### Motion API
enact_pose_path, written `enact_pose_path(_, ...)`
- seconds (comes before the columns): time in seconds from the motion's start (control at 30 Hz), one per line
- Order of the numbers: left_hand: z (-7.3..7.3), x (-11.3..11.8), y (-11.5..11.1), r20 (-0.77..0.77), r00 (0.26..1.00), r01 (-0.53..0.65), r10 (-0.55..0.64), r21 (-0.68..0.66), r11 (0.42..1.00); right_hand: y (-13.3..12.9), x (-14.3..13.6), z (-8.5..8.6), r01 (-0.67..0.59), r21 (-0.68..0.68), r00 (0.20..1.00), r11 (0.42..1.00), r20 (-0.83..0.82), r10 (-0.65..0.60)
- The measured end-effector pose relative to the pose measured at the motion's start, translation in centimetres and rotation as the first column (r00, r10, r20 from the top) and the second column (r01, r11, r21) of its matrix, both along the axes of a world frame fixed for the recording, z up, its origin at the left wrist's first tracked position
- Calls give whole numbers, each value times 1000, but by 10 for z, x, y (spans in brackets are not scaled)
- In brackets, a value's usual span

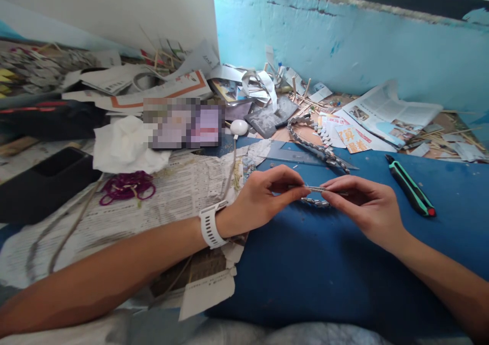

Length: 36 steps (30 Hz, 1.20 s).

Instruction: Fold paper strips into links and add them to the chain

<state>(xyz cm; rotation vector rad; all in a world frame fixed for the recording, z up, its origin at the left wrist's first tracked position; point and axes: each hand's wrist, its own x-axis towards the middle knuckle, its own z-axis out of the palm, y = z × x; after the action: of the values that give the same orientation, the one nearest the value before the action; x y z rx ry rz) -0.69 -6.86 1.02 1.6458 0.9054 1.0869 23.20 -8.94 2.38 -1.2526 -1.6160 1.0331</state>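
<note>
Between my two hands is a thin, pale strip (316,188), pinched at its left end by my left hand (273,194) and at its right end by my right hand (362,205). Thumb and forefinger are pressed together on each side. Beneath and behind the strip, a grey braided chain (317,149) loops over the blue table (305,279); part of it is hidden by my hands. A clear ruler (294,156) lies under the chain. To the right of my right hand rests a green and black cutter (410,186).
Newspaper (179,202) covers the left side, with purple cord (128,187), white tissue (128,146) and a black case (46,182) on it. A white round object (239,127) trails a cable. Paper scraps, thin sticks and a folded newspaper (393,110) line the wall.
</note>
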Motion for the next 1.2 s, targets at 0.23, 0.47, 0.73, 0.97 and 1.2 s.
enact_pose_path(0.23,1,0,2,-56,994,90,-93,-61,994,1,-1,-4,83,0,995,997,-53,-83)
enact_pose_path(0.47,6,-1,1,-170,959,203,-226,-140,969,2,2,-5,-15,-22,999,1000,43,16)
enact_pose_path(0.73,8,0,1,-105,967,204,-231,-222,954,3,0,4,-18,-84,997,996,-72,11)
enact_pose_path(0.97,4,1,-1,-16,957,271,-290,-314,910,-2,-6,3,-16,-81,975,997,-223,-2)
enact_pose_path(1.2,3,6,-8,145,945,327,-293,-400,856,-4,-7,-1,-94,-231,966,968,-255,33)
